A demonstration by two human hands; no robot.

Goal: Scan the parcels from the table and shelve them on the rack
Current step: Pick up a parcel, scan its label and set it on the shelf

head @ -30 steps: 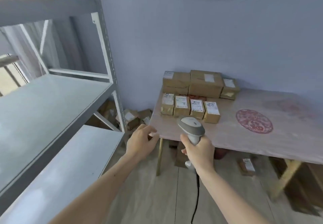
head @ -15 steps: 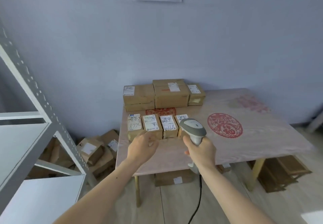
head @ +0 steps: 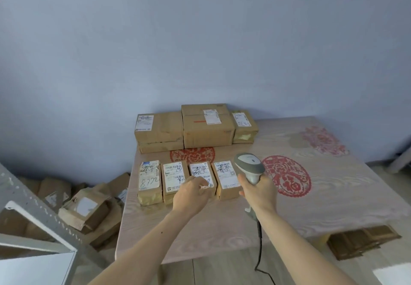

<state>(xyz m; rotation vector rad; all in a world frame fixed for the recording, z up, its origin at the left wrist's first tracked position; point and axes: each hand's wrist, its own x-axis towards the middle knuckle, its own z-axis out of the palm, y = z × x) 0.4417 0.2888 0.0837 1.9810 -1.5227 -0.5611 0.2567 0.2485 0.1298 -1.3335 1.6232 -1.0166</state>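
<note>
The left hand (head: 193,193) rests on the third small box (head: 201,170) on the table (head: 333,200), fingers curled over it. The right hand (head: 259,192) grips the scanner (head: 249,166) beside the boxes

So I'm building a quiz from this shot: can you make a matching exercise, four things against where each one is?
Things:
1. scanner
2. biggest box
3. box marked 8772
4. loose pile of parcels

Places:
A. left end of the front row
B. on the floor, left of the table
C. in the right hand
D. middle of the back row

Pairs: 1-C, 2-D, 3-A, 4-B
</note>
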